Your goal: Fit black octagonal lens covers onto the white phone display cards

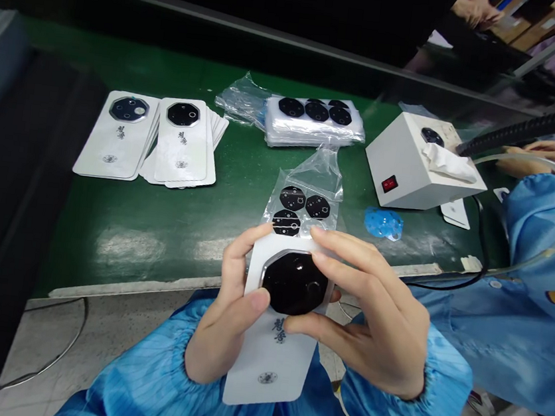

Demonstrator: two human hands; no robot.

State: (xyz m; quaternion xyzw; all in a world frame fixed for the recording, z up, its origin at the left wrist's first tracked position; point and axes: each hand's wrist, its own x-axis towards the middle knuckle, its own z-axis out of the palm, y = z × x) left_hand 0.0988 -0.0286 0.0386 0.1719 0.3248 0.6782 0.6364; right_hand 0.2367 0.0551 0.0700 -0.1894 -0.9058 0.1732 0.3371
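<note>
I hold a white phone back cover (271, 354) upright in front of me, over my lap. My left hand (225, 315) grips its left edge, with the thumb resting on the black octagonal camera lens piece (293, 283). My right hand (370, 312) closes round the right side, with fingers and thumb pressing on that lens piece. Just beyond the cover, on the green table, lies a clear plastic bag (306, 198) holding three more black lens pieces.
Two stacks of white back covers (149, 140) lie at the left of the green table (156, 221). A bagged tray of lens pieces (312, 122) sits behind. A white box with a red switch (420, 164) and a blue scrap (383, 222) are to the right. Another person's blue sleeve (536, 264) is far right.
</note>
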